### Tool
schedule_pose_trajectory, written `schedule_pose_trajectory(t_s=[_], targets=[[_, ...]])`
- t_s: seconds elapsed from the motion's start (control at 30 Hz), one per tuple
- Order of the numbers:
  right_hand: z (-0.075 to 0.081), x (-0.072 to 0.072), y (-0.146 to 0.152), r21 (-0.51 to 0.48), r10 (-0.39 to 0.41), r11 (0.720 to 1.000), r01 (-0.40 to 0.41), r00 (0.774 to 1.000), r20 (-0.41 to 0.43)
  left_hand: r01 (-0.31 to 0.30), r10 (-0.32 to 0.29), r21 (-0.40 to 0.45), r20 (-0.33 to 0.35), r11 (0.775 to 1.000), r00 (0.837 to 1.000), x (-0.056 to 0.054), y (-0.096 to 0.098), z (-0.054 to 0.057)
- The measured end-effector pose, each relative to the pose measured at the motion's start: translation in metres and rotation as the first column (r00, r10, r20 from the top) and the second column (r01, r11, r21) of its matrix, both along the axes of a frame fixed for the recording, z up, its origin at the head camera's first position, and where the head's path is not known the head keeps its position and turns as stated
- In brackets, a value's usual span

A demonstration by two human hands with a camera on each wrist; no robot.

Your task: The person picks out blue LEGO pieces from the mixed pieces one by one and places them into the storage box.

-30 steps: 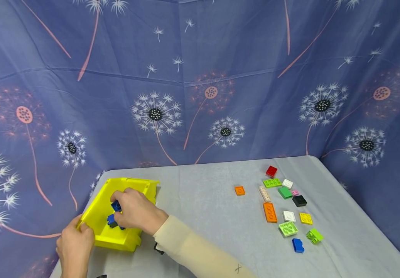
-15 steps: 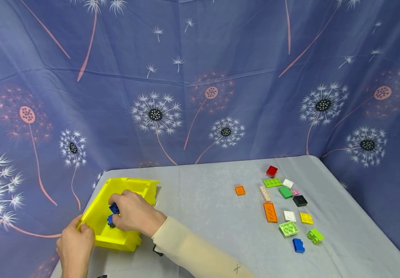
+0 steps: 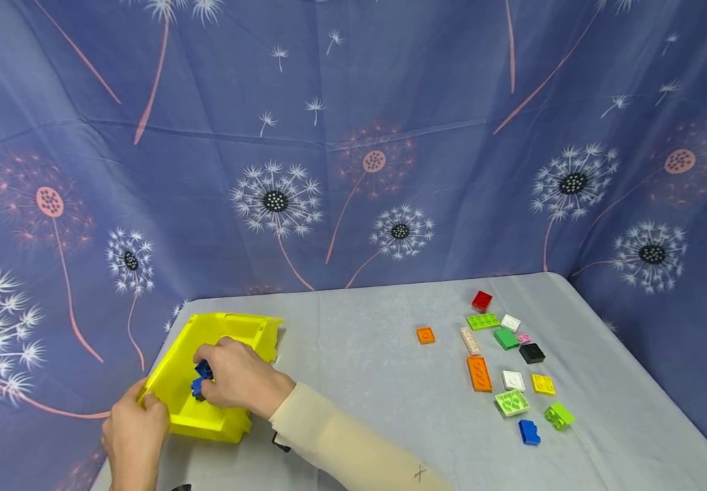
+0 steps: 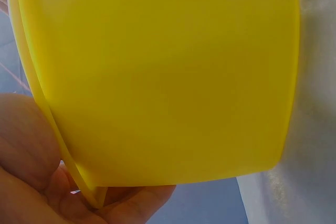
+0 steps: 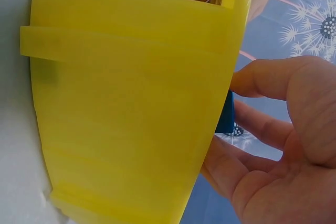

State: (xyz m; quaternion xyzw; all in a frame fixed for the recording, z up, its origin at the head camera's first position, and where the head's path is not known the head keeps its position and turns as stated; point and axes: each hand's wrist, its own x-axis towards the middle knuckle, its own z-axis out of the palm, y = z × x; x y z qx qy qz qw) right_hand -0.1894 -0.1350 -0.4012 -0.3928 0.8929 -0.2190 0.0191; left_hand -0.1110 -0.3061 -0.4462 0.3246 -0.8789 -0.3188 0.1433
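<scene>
A yellow plastic bin [image 3: 206,429] stands at the left of the table. My left hand [image 3: 135,433] grips its near-left rim; in the left wrist view the thumb and fingers [image 4: 139,205] pinch the corner. Inside the bin, my right hand [image 3: 239,378] holds a dark blue toy brick [image 3: 204,369] between thumb and fingers. A lighter blue brick [image 3: 196,389] shows just below it, partly covered by the thumb. From the right wrist, the bin's wall [image 5: 126,103] hides most of the held brick [image 5: 227,114].
Loose bricks lie scattered on the table's right half, among them an orange one [image 3: 478,374], a black one [image 3: 532,352], a red one [image 3: 482,301] and a blue one [image 3: 529,432]. A single orange piece [image 3: 425,335] sits nearer the middle. Patterned blue cloth [image 3: 328,170] hangs behind.
My right hand has shifted slightly to the left inside the bin, staying with the blue bricks. The left hand keeps its grip on the rim.
</scene>
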Motion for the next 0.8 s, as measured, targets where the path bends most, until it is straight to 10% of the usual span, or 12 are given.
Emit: schedule_pose_trajectory(t_s=[0.8], targets=[[0.0004,0.0029,-0.0041,0.037,-0.001,0.999,0.000,1.000,0.031,-0.007,0.007,0.002,0.033,1.000,0.999,-0.0031,-0.0015,-0.0010]])
